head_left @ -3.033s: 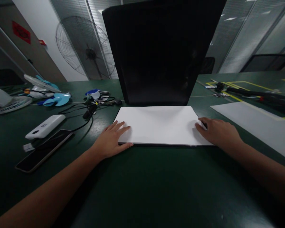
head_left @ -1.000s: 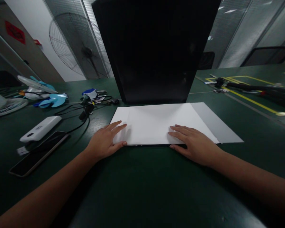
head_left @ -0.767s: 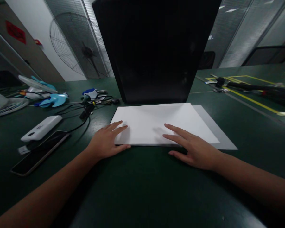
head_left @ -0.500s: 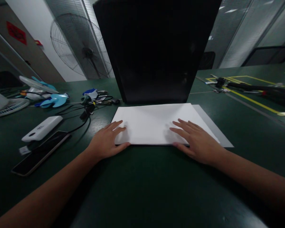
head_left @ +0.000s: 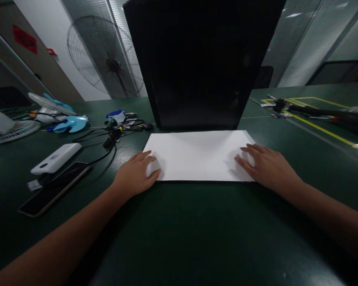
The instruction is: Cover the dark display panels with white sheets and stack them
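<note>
White paper (head_left: 197, 157) lies flat on the green table, with a thin dark edge showing along its front and left sides. My left hand (head_left: 135, 172) rests at the paper's left edge, fingers apart and curved over the margin, the thumb near the front left corner. On the opposite side, my right hand (head_left: 270, 167) lies over the right edge, thumb apart from the fingers, touching the paper or just above it. Neither hand is closed on anything. Directly behind the paper stands a large black panel (head_left: 203, 71), tilted back; whether it joins the dark base cannot be told.
Left on the table (head_left: 179, 238) are a white power bank (head_left: 56, 159), a phone (head_left: 55, 190), tangled cables (head_left: 115, 137) and blue fan blades (head_left: 71, 124). A black rod-like object (head_left: 319, 110) lies at the right near yellow tape (head_left: 322, 129). A standing fan (head_left: 107, 59) is behind.
The sheet that stuck out at the right now lines up with the rest of the paper. My right hand has moved right to the edge; my left hand has barely moved.
</note>
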The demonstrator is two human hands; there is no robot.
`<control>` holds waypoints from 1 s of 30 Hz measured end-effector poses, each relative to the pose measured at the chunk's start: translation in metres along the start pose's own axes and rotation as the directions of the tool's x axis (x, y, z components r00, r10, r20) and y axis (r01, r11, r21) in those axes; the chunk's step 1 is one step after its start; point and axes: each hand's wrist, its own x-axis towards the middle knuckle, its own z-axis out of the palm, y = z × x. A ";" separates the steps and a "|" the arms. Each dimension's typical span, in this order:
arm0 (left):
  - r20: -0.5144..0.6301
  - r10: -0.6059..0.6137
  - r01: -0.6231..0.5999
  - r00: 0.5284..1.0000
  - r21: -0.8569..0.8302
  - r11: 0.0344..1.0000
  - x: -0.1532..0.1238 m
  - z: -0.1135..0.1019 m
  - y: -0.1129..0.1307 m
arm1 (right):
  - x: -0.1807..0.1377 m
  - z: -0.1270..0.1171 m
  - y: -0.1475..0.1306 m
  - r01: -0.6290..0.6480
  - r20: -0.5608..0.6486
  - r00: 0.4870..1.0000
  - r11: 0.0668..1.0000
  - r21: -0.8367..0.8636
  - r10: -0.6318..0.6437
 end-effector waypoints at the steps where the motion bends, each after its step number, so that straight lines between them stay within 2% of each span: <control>1: -0.002 -0.008 0.008 1.000 0.010 1.000 0.000 0.000 0.000 | 0.000 0.001 0.001 -0.004 -0.017 1.000 1.000 -0.014 0.004; 7: -0.012 -0.080 0.080 0.997 0.031 0.996 0.000 -0.005 0.004 | 0.002 0.007 0.010 -0.061 0.037 0.998 0.998 0.034 0.060; 10: -0.001 -0.102 0.102 0.995 0.023 0.995 0.000 -0.008 0.006 | 0.002 0.005 0.006 -0.063 0.017 0.998 0.996 0.064 0.063; 17: 0.031 -0.066 0.065 0.997 0.010 0.998 0.001 -0.009 0.007 | 0.000 0.006 0.001 -0.051 0.068 0.997 0.997 0.051 0.047; 20: 0.026 -0.059 0.059 0.998 0.005 0.998 0.001 -0.008 0.006 | 0.000 0.007 0.001 -0.029 0.053 0.998 0.999 0.045 0.027; 22: 0.020 -0.056 0.056 0.998 0.001 0.998 0.001 -0.007 0.005 | -0.001 0.005 -0.002 0.043 0.013 0.999 0.998 0.045 -0.044; 24: 0.008 -0.031 0.031 0.999 -0.006 1.000 0.000 -0.004 0.003 | -0.004 0.001 -0.008 0.198 -0.025 0.980 0.978 0.065 -0.197; 27: 0.002 0.057 -0.057 0.998 -0.024 0.998 0.000 0.000 0.000 | -0.008 -0.005 -0.016 0.447 -0.008 0.894 0.888 0.108 -0.449; 28: 0.002 0.089 -0.089 0.996 -0.033 0.996 0.000 0.001 -0.001 | -0.009 -0.006 -0.018 0.490 0.007 0.869 0.863 0.124 -0.494; 30: -0.009 0.140 -0.140 0.990 -0.050 0.989 0.000 0.003 -0.002 | -0.010 -0.006 -0.021 0.511 0.011 0.855 0.846 0.154 -0.519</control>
